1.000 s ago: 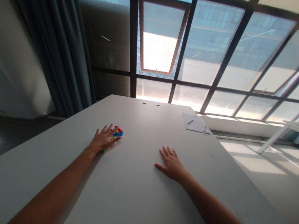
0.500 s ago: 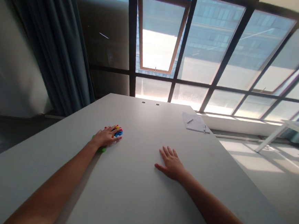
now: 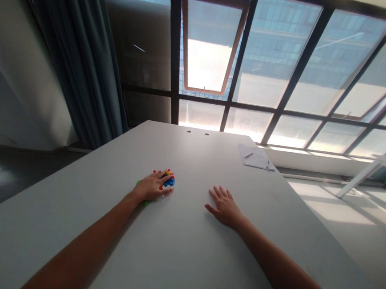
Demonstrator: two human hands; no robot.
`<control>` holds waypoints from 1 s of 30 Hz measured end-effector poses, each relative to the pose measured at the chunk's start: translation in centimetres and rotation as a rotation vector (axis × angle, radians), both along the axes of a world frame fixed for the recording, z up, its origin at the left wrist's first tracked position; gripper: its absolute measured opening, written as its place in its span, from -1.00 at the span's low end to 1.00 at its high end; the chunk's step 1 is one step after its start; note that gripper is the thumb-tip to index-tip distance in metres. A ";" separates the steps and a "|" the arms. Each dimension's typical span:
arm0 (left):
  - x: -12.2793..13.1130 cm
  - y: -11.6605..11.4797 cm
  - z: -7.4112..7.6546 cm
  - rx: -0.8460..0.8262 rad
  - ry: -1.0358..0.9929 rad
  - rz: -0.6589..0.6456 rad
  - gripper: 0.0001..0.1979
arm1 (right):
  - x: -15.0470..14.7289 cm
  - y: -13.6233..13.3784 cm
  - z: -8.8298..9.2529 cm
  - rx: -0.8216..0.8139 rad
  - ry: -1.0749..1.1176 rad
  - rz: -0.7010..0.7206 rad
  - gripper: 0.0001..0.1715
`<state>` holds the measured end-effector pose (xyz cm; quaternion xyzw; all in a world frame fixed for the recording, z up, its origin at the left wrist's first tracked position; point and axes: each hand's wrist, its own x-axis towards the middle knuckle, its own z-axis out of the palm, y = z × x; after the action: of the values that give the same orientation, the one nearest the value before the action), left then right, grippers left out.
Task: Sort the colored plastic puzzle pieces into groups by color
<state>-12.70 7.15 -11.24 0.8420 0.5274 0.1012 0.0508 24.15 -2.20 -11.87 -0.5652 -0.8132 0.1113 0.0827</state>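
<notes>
Colourful toy blocks in red, blue, yellow and green sit in a small heap on the grey bench, left of its middle. The left hand covers the heap, fingers curled around it. The right hand lies flat and open on the bench, well apart. Papers rest near the far edge.

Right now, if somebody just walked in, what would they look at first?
Probably the colourful plastic pieces, red, blue, yellow and green, peeking out from under the left hand near the middle of the grey table. They are the only strong colour on the tabletop. The right hand lies flat and open beside them, and the big window with dark frames fills the view behind.
</notes>
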 end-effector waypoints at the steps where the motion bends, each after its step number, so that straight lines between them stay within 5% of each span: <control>1: 0.9 -0.8 0.1 -0.020 0.014 -0.052 -0.21 | 0.1 0.2 -0.2 0.021 0.038 -0.012 -0.05; 9: 10.7 -8.7 2.0 -0.075 -0.035 -0.464 -0.20 | 1.6 2.4 -1.0 0.221 0.639 -0.313 -0.25; 14: 14.3 -12.4 2.7 -0.091 -0.081 -0.702 -0.19 | 1.7 2.3 -1.1 0.196 0.743 -0.289 -0.37; 22: 13.9 -12.4 3.1 -0.075 -0.090 -0.661 -0.23 | 1.8 1.3 -0.2 0.020 0.765 -0.047 -0.64; 30: 13.8 -12.1 3.0 -0.016 -0.158 -0.592 -0.54 | 3.8 0.9 2.0 -0.098 0.652 0.238 -0.68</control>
<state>1.06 -4.91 -8.26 0.9482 0.2543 0.1432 0.1257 27.93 -1.30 -9.87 -0.4046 -0.7978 0.3339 0.2972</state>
